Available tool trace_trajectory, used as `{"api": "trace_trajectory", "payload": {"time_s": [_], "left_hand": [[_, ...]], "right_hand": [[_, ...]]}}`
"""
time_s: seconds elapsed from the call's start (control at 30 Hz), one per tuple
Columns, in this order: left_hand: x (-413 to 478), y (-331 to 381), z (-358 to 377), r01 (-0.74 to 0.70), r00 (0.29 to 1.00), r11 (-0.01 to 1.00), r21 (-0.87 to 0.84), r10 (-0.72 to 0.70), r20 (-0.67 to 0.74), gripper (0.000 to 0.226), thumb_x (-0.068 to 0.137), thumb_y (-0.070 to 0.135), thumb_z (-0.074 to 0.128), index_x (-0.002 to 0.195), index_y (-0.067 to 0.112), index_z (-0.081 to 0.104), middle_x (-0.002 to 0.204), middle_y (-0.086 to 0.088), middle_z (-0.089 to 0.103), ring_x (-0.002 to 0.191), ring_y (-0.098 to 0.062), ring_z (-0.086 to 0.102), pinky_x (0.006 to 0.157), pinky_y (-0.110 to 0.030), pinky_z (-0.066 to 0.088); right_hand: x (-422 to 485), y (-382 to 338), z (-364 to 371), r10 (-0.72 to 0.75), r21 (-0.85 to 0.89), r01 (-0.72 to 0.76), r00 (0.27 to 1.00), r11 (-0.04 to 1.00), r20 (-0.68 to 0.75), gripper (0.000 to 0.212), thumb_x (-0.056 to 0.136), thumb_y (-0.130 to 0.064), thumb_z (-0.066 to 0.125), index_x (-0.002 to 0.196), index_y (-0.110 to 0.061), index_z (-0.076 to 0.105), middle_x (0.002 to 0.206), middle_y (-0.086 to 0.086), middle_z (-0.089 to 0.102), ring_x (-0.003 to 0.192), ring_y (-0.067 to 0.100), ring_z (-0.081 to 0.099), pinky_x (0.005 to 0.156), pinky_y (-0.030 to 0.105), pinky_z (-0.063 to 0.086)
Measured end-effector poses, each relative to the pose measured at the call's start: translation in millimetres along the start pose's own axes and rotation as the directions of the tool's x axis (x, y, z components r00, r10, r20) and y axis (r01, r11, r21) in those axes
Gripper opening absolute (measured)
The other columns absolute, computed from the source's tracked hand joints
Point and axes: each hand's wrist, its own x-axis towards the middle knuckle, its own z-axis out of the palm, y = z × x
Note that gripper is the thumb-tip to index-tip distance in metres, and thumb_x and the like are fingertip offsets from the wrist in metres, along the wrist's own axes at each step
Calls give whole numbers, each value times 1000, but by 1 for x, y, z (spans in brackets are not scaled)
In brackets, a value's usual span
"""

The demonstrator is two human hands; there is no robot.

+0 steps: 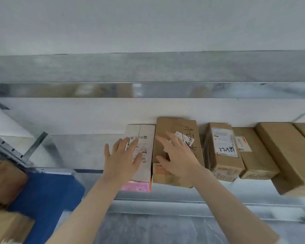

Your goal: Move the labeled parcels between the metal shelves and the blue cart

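Note:
A row of labeled parcels lies on the metal shelf [88,152]. Leftmost is a white box with a pink end [144,134]; my left hand [121,159] lies flat over it, fingers straight and spread. Beside it sits a brown box with handwriting [176,127]; my right hand [178,155] rests open on its top, fingers spread. Neither hand curls round anything. To the right are a taped brown parcel marked with black digits [222,148], a flatter brown box [253,161] and a long brown box [285,155]. The blue cart [44,196] is at lower left.
Brown cardboard boxes [5,182] lie on the cart at the left edge. An upper shelf beam [148,89] crosses above the parcels. A slanted metal brace [9,147] stands at the shelf's left end. Bare shelf surface stretches left of the white box.

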Motion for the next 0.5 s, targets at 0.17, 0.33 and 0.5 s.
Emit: {"api": "trace_trajectory", "payload": {"time_s": [0.17,0.33,0.5], "left_hand": [[0,15,10,42,995,999,31,-44,86,53,96,52,28,146,35,25,157,1,22,143,-23,19,114,-55,10],[-23,-4,18,158,982,986,54,-163,98,52,95,52,26,145,37,26,154,0,28,140,-24,25,112,-55,14],[-37,-18,17,171,976,985,18,-172,131,52,96,53,26,146,38,23,156,1,24,142,-25,23,113,-54,13]], "right_hand": [[-19,3,-7,-54,-15,55,998,998,26,61,89,-45,45,144,-35,19,157,5,9,144,26,5,114,44,10],[-17,-22,-1,-182,-47,182,983,982,-11,59,89,-41,44,144,-29,25,154,6,17,143,26,7,115,44,13],[-19,-51,16,-194,-45,195,981,980,28,62,90,-41,48,145,-29,22,156,7,10,143,26,7,114,42,10]]}}
